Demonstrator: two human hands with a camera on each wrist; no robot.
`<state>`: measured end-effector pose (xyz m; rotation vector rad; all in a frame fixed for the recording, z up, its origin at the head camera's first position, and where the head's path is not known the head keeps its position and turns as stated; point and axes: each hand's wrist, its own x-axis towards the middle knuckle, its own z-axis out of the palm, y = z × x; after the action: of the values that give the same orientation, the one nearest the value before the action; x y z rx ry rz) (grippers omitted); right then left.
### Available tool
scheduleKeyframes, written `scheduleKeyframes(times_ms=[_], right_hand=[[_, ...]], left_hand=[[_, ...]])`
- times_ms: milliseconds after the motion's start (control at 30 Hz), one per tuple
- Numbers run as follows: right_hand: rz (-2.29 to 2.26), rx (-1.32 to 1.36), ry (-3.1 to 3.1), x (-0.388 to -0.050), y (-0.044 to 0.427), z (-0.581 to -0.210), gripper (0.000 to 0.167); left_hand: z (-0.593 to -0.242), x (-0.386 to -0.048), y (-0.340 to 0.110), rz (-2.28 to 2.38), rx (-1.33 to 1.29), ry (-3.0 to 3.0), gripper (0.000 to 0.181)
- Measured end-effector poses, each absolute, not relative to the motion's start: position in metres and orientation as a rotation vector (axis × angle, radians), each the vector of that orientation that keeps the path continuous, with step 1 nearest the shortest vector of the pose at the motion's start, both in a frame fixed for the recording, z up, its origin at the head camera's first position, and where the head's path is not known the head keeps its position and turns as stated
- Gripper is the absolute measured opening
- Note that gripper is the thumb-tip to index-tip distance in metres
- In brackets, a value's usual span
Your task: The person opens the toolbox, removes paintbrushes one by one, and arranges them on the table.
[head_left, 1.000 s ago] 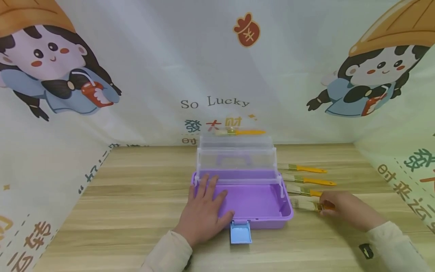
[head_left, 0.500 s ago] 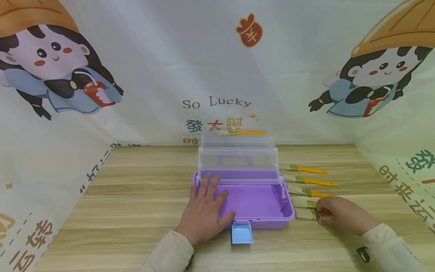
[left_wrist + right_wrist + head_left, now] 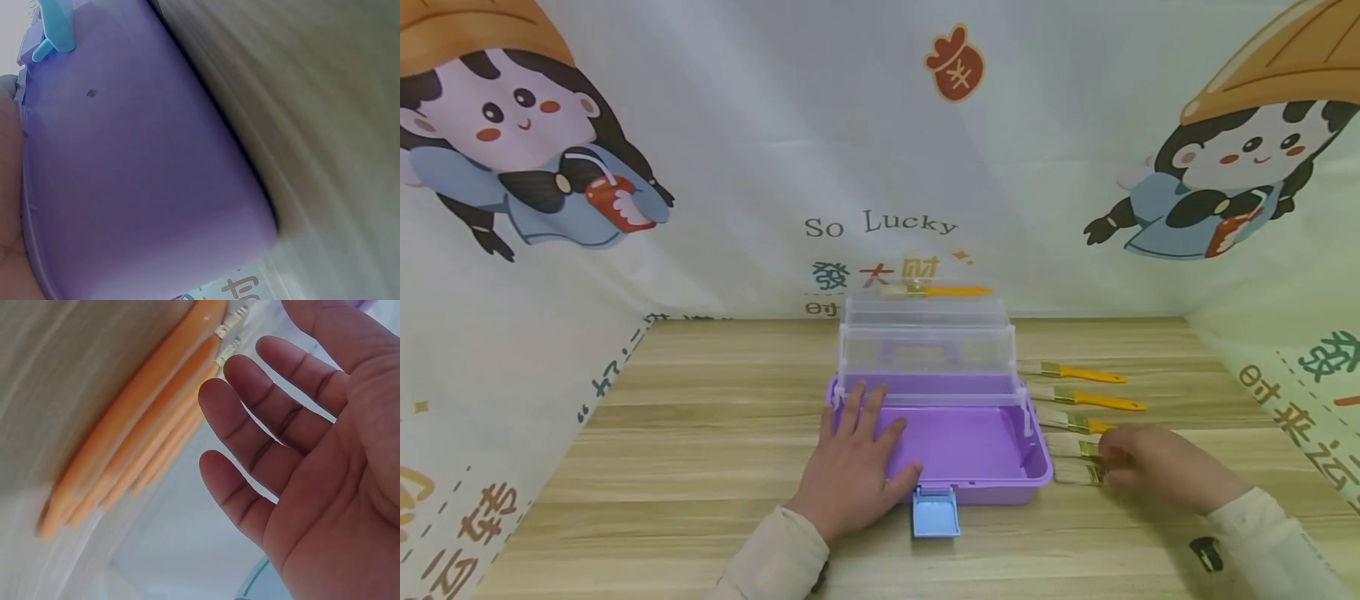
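A purple box (image 3: 992, 495) stands open on the table, a blue latch (image 3: 936, 514) hanging at its front. My left hand (image 3: 856, 483) rests spread over the box's left front rim. To the right of the box, several paintbrushes with yellow-orange handles lie in a row, bristles toward the box. My right hand (image 3: 1161, 467) is over the handles of the front brush (image 3: 1077, 475) and the brush behind it (image 3: 1071, 449), hiding them in the head view. The right wrist view shows its fingers (image 3: 225, 406) loosely extended, apart from the orange handles (image 3: 119, 437).
Clear trays (image 3: 925, 350) rise over the back of the box. One more paintbrush (image 3: 955, 292) lies on top of them. A printed cloth (image 3: 737, 167) encloses the table at the back and sides. A small black object (image 3: 1206, 554) lies near the right sleeve.
My right hand has shifted slightly forward, toward me, and let go of a paintbrush. The two front brushes now lie separately, side by side. My left hand stays on the box.
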<state>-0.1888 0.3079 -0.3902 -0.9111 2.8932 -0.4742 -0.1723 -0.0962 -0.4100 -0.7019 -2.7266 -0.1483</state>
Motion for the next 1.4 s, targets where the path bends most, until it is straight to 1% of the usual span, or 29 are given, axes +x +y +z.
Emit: scheduleKeyframes(times_ms=[133, 367, 533, 667, 967, 1233, 1400], right_hand=[[-0.455, -0.899, 2.906, -0.191, 0.309, -0.382, 0.018], [-0.460, -0.736, 2.965, -0.205, 0.313, -0.351, 0.021], [-0.482, -0.768, 3.058, -0.224, 0.304, -0.327, 0.022], [-0.485, -0.808, 3.084, -0.243, 0.285, -0.311, 0.024], [-0.557, -1.018, 3.045, -0.289, 0.224, -0.286, 0.027], [-0.620, -1.095, 3.021, -0.344, 0.171, -0.284, 0.028], [-0.641, -1.039, 3.009, -0.374, 0.148, -0.289, 0.022]], left_hand=[[-0.410, -0.173, -0.096, -0.146, -0.698, -2.730, 0.064], [-0.410, -0.172, -0.096, -0.148, -0.697, -2.734, 0.064], [-0.409, -0.173, -0.097, -0.143, -0.700, -2.734, 0.063], [-0.408, -0.175, -0.097, -0.144, -0.697, -2.739, 0.063], [-0.409, -0.172, -0.096, -0.160, -0.692, -2.761, 0.064], [-0.409, -0.172, -0.097, -0.151, -0.695, -2.744, 0.063], [-0.409, -0.172, -0.097, -0.163, -0.695, -2.754, 0.063]])
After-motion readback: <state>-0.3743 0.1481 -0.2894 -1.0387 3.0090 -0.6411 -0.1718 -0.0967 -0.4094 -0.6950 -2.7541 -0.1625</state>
